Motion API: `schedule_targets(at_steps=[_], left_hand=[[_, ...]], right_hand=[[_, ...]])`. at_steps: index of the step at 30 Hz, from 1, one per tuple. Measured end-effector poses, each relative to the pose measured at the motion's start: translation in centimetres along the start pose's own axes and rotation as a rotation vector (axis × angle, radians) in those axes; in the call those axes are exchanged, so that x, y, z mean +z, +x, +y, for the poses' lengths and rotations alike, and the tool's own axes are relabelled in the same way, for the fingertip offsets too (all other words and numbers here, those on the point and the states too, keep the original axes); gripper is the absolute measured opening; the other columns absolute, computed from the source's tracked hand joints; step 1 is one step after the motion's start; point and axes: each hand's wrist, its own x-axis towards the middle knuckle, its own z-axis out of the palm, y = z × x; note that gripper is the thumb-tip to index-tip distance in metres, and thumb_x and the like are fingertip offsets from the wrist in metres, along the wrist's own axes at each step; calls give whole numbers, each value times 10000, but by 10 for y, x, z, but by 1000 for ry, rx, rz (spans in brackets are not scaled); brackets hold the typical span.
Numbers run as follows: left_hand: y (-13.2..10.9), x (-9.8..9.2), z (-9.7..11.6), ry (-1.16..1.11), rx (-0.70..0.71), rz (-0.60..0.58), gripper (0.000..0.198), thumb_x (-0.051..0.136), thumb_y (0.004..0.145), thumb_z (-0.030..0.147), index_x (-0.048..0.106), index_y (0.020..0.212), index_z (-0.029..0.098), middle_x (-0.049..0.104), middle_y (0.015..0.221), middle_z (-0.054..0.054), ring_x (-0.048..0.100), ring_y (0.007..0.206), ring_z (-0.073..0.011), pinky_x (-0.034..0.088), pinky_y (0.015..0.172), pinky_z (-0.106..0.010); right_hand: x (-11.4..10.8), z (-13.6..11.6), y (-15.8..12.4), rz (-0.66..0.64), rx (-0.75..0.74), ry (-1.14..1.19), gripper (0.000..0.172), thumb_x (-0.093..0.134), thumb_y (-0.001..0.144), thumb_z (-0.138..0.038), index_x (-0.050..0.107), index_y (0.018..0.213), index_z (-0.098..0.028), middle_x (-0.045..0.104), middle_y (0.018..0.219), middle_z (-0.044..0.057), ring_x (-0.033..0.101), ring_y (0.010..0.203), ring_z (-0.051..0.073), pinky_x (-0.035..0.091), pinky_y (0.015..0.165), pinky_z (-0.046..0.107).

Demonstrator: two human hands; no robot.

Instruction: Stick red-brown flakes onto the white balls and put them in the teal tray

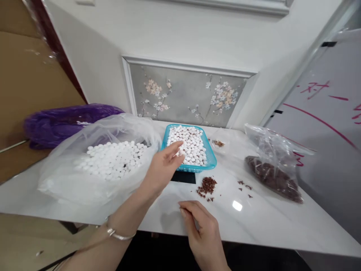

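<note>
My left hand [163, 165] reaches over the near left edge of a turquoise plastic basket [213, 160]. Its thumb and fingers are stretched out and apart, and nothing shows between them. White, rounded pellets [191, 145] fill the basket. Just above the table's front edge, my right hand [201, 229] is closed, with thumb and forefinger pinched together; whatever they may hold is hidden. Beyond it lies a small heap of reddish-brown, clove-like dried pieces [207, 186]. Left of the basket, a large translucent bag [67, 158] gapes around many more white pellets [113, 158].
On the white table [267, 226], a clear bag of dark brown material [273, 177] lies at right. A few loose brown bits [244, 185] are scattered nearby. A flat black object [183, 177] sits beside the basket's front. Purple plastic [67, 120] lies at left; a whiteboard [324, 124] stands right.
</note>
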Motion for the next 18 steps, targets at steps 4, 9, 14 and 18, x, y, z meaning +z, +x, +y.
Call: schedule_targets(at_steps=[4,9,14,18], left_hand=[[20,-26,18,494,195,-116,386,623,803,304,663,1179,232,596,1328,-69,488,1256,-277,342,1048,-360],[14,-104,34,1167,97,-68,320,481,814,229,748,991,220,749,1037,-71,656,964,-284,441,861,-336],[9,-145,22,1252,55,-133,310,496,730,160,764,876,220,760,940,-90,658,877,-288,436,780,-319],[8,-141,11,1247,90,-161,245,515,733,181,747,797,228,747,911,-102,635,873,-309,397,795,-335]], right_hand=[[3,8,-5,93,-34,53,185,512,900,-259,690,922,-214,686,871,65,666,797,177,534,698,236],[8,10,-8,41,-22,72,180,517,904,-280,685,918,-219,677,867,78,655,789,190,537,708,253],[6,2,-8,18,-16,4,175,501,914,-249,673,924,-219,675,875,73,650,790,181,530,709,248],[-11,-5,-11,-67,-27,-76,197,462,927,-209,659,921,-203,666,842,61,644,739,163,522,648,243]])
